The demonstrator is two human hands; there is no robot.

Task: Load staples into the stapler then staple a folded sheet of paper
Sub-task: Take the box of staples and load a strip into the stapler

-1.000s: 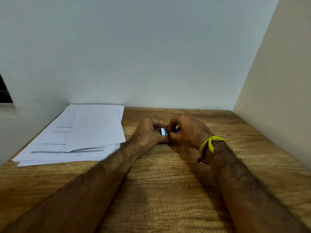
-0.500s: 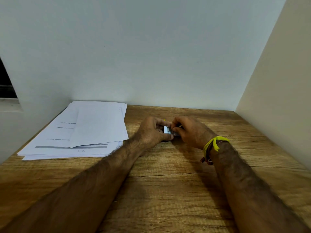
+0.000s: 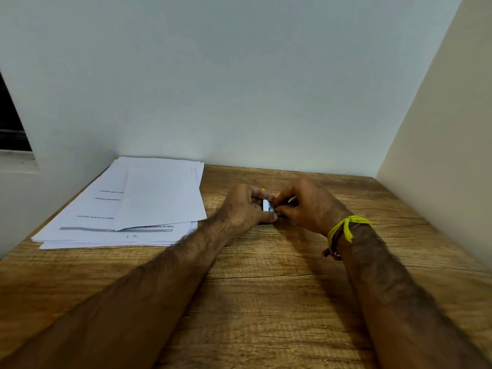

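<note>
Near the far edge of the wooden table (image 3: pixel 266 302), about midway along it, both hands met over a small object, apparently the stapler (image 3: pixel 267 205), of which only a white and bluish bit showed between them. The left hand (image 3: pixel 243 207) curled round it from the left, while the right hand (image 3: pixel 306 206), a yellow thread (image 3: pixel 346 229) at its wrist, pinched at its right end with bent fingertips. A stack of paper (image 3: pixel 149 203) lay at the far left corner.

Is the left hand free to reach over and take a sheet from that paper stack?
Probably not yet: the left hand grips the small stapler. The paper stack lies beside it, nothing between.
</note>
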